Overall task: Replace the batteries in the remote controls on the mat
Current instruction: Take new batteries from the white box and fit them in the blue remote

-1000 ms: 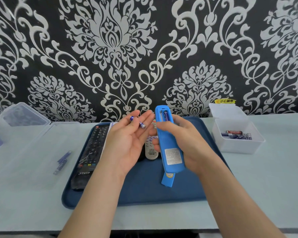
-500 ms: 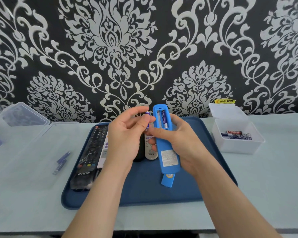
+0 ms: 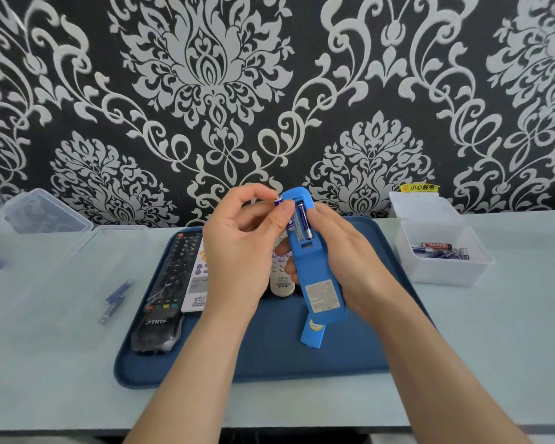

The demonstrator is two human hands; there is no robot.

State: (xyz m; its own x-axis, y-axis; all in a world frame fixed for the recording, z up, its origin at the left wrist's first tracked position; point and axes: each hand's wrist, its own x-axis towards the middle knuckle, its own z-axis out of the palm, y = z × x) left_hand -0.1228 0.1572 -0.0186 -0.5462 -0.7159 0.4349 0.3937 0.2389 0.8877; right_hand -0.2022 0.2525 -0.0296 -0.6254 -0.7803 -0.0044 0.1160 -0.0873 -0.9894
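Roughly a quarter done at best, judging from the layout. At nine o'clock from the mat [image 3: 269,357], out on the desk [image 3: 494,347], two loose batteries [image 3: 116,299], likely spent ones. On the mat's left half, face up with backs hidden, a black remote [image 3: 170,283], a white remote [image 3: 195,283] touching it and a small grey remote [image 3: 281,278]; serviced or not, impossible to tell. Held above the mat's twelve o'clock edge, the blue remote [image 3: 314,270], back up and compartment open, with one battery [image 3: 303,224] already seated in the right slot. Off and lying on the mat at six o'clock from that remote, the blue cover [image 3: 313,334], yet to be refitted. At three o'clock from the mat, an open white box [image 3: 442,274] holding spare batteries [image 3: 439,251]. Now the grasp: left hand [image 3: 237,251] with fingers [image 3: 282,216] pinching the second battery [image 3: 278,201] between thumb and forefinger, tilted at the compartment's ten o'clock corner, lower end at the empty left slot, upper end proud of the rim; not yet pressed home. Right hand [image 3: 350,261] at three o'clock of the remote, fingers curled round its body, gripping it steady
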